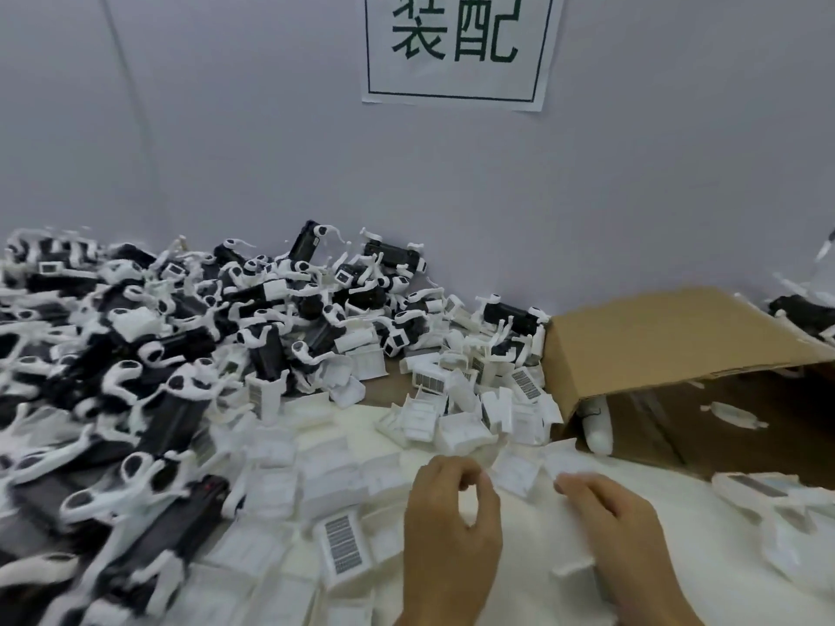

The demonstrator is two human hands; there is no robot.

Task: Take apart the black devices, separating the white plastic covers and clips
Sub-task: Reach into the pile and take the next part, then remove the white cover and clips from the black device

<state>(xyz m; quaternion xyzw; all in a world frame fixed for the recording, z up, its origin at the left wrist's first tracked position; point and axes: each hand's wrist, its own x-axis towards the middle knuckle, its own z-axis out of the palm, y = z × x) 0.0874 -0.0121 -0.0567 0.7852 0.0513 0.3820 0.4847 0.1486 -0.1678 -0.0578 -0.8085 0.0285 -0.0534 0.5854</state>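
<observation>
A large heap of black devices [149, 354] with white clips on them fills the left and back of the table. Loose white plastic covers [456, 413] lie in a pile in the middle, some showing barcode labels [343, 546]. My left hand [452, 526] hovers low over the white covers near the front, fingers curled and thumb apart, with nothing clearly in it. My right hand [619, 530] is beside it to the right, palm down, fingers loosely bent over the white surface, holding nothing that I can see.
An open cardboard box [668, 350] lies on its side at the right, with a few white clips [596, 426] inside. More white covers [768, 494] lie at the far right. A wall with a paper sign [456, 47] stands behind the table.
</observation>
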